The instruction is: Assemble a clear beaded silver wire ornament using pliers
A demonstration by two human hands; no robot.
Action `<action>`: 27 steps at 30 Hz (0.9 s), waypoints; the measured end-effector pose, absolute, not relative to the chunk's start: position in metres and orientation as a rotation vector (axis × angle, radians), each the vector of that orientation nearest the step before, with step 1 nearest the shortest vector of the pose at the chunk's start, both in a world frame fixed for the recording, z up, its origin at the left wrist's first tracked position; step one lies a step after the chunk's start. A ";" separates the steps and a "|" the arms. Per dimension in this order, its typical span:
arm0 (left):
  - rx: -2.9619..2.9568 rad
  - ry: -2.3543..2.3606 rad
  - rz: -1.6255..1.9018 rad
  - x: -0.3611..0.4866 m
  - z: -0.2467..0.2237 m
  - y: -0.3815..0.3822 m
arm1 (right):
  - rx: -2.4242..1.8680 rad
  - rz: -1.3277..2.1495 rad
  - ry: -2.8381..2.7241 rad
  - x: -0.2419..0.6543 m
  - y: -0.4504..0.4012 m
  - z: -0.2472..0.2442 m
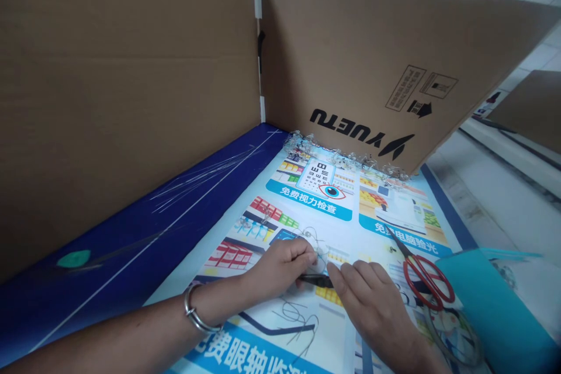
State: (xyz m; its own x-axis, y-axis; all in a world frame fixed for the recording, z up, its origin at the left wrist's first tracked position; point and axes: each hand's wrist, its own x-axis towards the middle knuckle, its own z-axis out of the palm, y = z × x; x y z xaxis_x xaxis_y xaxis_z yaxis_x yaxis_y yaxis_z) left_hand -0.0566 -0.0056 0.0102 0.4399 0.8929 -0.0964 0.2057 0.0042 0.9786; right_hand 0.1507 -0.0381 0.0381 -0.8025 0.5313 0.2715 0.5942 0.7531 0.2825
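My left hand (pixel 284 266) is closed, thumb and fingers pinching a thin wire piece (pixel 321 250) with clear loops above the fingertips. My right hand (pixel 372 295) is wrapped round slim dark pliers (pixel 318 280), most of them hidden by the fingers. Their dark tip points left and reaches to the left fingertips. Below the hands, several loose bent wires (pixel 293 318) lie on the printed poster sheet (pixel 280 222). To the right of my right hand rest scissors with red handles (pixel 429 281), their blades pointing away.
Tall cardboard panels (pixel 131 70) stand at the left and back. Clear beaded wire pieces (pixel 346 159) line the back panel's foot. A wire coil (pixel 453 333) lies beside a teal sheet (pixel 495 298) at right. A green leaf-shaped piece (pixel 73 258) and thin straight wires (pixel 205 172) lie at left.
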 end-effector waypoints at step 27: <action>1.306 0.927 0.711 -0.058 0.006 -0.006 | -0.966 -0.521 -2.778 0.150 -0.041 0.032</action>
State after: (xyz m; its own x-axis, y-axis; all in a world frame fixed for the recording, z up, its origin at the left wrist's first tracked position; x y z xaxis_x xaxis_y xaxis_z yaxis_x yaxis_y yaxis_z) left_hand -0.0580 -0.0061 0.0058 0.4754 0.8645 -0.1631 0.0659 0.1499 0.9865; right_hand 0.1496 -0.0409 0.0322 -0.7800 0.5712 0.2555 0.6250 0.7314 0.2728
